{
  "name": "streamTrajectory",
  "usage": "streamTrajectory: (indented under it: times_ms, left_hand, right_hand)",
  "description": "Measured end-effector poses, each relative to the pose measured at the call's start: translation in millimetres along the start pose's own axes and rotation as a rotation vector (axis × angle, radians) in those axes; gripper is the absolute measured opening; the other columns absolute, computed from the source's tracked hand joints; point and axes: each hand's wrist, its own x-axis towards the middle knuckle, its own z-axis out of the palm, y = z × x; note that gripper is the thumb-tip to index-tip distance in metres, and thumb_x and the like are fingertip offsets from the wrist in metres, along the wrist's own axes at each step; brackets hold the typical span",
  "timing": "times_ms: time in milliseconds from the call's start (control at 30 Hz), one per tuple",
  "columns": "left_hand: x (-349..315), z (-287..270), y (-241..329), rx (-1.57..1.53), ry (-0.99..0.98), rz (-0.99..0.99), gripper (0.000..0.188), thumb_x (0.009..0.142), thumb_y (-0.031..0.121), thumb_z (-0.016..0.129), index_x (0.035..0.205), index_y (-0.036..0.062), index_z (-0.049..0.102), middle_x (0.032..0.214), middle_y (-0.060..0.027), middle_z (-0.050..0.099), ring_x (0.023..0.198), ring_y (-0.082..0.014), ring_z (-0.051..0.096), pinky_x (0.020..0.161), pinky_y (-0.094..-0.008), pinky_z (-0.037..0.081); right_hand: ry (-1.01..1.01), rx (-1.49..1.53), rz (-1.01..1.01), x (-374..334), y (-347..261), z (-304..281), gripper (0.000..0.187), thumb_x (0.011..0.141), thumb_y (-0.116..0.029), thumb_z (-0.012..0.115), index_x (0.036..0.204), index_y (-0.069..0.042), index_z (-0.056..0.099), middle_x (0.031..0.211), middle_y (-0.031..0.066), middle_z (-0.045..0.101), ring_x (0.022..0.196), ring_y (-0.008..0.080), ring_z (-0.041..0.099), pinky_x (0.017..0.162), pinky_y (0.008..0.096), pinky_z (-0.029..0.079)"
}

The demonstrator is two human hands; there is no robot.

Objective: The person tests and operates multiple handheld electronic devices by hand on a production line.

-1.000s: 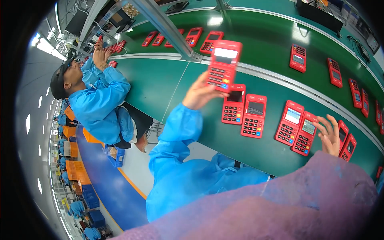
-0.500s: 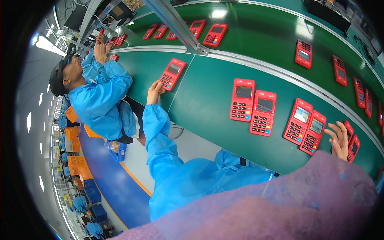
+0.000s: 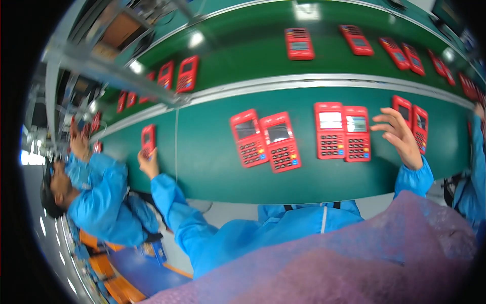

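Observation:
At the left, my left hand [image 3: 148, 164] grips the lower end of a red card payment terminal [image 3: 148, 138] with a dark screen, over the green bench. My right hand [image 3: 399, 136] is open, its fingers apart and bent, with nothing in them. Just left of its fingertips lie two terminals side by side, a left one [image 3: 330, 133] and a right one [image 3: 357, 134], both with lit screens. Partly behind the right hand are two more terminals, one [image 3: 403, 107] and another [image 3: 420, 126]. Two dark-screened terminals, one [image 3: 248, 138] and one [image 3: 280, 142], lie mid-bench.
Beyond a metal rail [image 3: 283, 83], a darker green belt [image 3: 243, 55] carries several more red terminals. A metal post [image 3: 116, 76] slants over the bench at the left. A co-worker in blue [image 3: 109, 202] sits at the left; another person's blue sleeve [image 3: 476, 167] shows at the far right.
The view has swung to the right, blurring slightly. My left hand and its terminal are farther left of the bench seam. The right hand remains open beside the lit terminals.

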Motion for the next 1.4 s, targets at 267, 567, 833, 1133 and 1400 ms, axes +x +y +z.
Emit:
streamTrajectory:
  times_ms: [267,567,833,1133,1400]
  left_hand:
    - [-3,-17,158,-0.055,0.226,0.325,0.017,0.086,0.006,0.056,0.101,-0.0005,0.061,0.096,-0.0155,0.055,0.088,-0.0304,0.056,0.077,-0.0359,0.047]
    - [-17,130,460,0.148,-0.36,1.495,0.07,0.073,-0.005,0.052,0.133,0.0283,0.039,0.128,-0.0149,0.043,0.092,-0.0289,0.054,0.079,-0.0348,0.047]
    - [-12,261,503,0.392,-0.422,1.584,0.08,0.072,0.002,0.059,0.133,0.0476,0.033,0.145,-0.0015,0.026,0.106,-0.033,0.052,0.08,-0.0439,0.05]
    - [-13,256,541,0.281,-0.696,1.553,0.08,0.061,0.005,0.072,0.132,0.0205,0.038,0.141,0.0037,0.035,0.13,-0.0277,0.033,0.099,-0.0485,0.034]
    - [-44,160,563,-0.407,-0.832,0.989,0.079,0.063,0.033,0.08,0.121,-0.0029,0.039,0.101,-0.0187,0.059,0.086,-0.0308,0.063,0.073,-0.0357,0.052]
  right_hand:
    - [0.133,-0.098,0.094,-20,-3,-45,0.053,0.085,-0.016,0.059,0.132,-0.011,0.036,0.12,0.0116,0.046,0.106,0.0205,0.052,0.091,0.0327,0.041]
    - [0.46,-1.281,-0.009,186,17,-83,0.063,0.081,-0.035,0.064,0.131,-0.01,0.036,0.124,0.0209,0.043,0.112,0.0364,0.048,0.087,0.0491,0.044]
    - [0.496,-1.103,0.415,277,24,-39,0.103,0.057,-0.068,0.07,0.135,-0.011,0.032,0.13,0.0191,0.043,0.12,0.0361,0.041,0.092,0.0559,0.033]
    - [0.509,-1.143,0.359,289,44,-78,0.093,0.068,-0.054,0.071,0.138,-0.01,0.029,0.128,0.017,0.044,0.116,0.0357,0.044,0.091,0.0503,0.04]
    - [0.074,-0.185,0.032,114,-38,-155,0.097,0.074,-0.02,0.075,0.142,0.003,0.01,0.117,0.0144,0.052,0.106,0.0186,0.05,0.091,0.0276,0.039]
